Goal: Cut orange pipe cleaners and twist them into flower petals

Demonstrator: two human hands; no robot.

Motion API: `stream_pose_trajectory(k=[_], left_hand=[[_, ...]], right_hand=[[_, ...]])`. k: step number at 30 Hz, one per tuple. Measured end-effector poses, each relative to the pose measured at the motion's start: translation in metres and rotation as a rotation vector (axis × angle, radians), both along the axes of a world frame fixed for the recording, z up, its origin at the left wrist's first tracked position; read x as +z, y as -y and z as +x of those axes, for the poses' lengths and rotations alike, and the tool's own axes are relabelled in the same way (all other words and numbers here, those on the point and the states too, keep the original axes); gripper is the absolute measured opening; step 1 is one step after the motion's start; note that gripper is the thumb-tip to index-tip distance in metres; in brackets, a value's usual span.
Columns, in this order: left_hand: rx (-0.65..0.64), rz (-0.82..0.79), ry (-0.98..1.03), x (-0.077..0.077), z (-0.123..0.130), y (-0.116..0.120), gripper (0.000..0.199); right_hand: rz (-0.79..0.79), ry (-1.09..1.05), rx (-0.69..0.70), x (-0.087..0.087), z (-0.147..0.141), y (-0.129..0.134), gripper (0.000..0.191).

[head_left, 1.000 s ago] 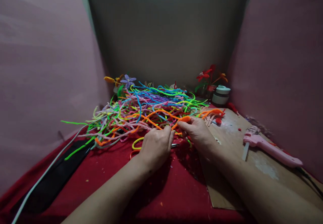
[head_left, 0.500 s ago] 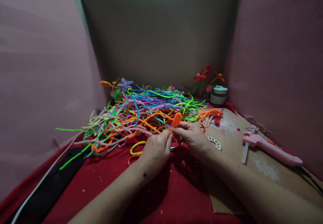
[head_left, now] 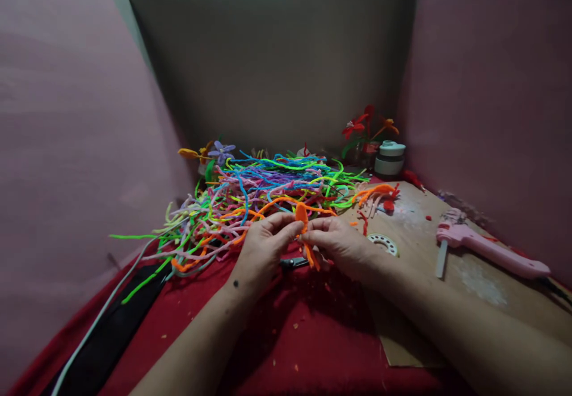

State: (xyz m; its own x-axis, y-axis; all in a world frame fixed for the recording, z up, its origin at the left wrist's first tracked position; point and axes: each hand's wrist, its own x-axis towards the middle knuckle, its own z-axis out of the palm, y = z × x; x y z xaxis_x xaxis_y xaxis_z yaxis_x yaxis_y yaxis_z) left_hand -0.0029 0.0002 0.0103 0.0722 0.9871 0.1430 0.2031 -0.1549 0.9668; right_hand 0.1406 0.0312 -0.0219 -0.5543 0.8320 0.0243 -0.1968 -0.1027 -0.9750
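Between my two hands is an orange pipe cleaner [head_left: 301,213], bent into a rounded petal shape at the top, with loose ends hanging below the fingers. My left hand [head_left: 261,247] pinches the petal's left side between thumb and fingers. Fingertips of my right hand [head_left: 342,244] are closed on the same piece, just under the petal. On the red cloth below lies a pair of scissors [head_left: 292,262], its handles hidden behind my left hand. Just beyond my hands spreads a tangled heap of coloured pipe cleaners [head_left: 277,178].
A pink hot glue gun [head_left: 491,250] rests on a cardboard sheet [head_left: 415,330] at right, near a white ring with holes [head_left: 384,243]. Pipe-cleaner flowers [head_left: 356,127] and a lidded jar [head_left: 390,159] stand behind. A white cable [head_left: 96,324] runs along the left.
My left hand has moved up to the petal's side, and the petal sits lower and further left. Orange ends now hang below. The scissors' yellow handle has gone out of sight.
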Motion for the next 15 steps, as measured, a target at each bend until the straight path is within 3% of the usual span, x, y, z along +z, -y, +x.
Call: stream_pose_trajectory(k=[7, 12, 15], left_hand=[[0.166, 0.08, 0.06, -0.007, -0.003, -0.003, 0.02], [0.014, -0.005, -0.02, -0.01, -0.001, -0.002, 0.028], [0.024, 0.047, -0.098, -0.011, 0.001, 0.001, 0.028]], right_hand=[[-0.053, -0.022, 0.081, 0.003, -0.002, 0.005, 0.023], [-0.083, -0.052, 0.098, -0.001, -0.001, 0.0, 0.016], [-0.195, -0.117, 0.194, 0.0, 0.0, -0.002, 0.015]])
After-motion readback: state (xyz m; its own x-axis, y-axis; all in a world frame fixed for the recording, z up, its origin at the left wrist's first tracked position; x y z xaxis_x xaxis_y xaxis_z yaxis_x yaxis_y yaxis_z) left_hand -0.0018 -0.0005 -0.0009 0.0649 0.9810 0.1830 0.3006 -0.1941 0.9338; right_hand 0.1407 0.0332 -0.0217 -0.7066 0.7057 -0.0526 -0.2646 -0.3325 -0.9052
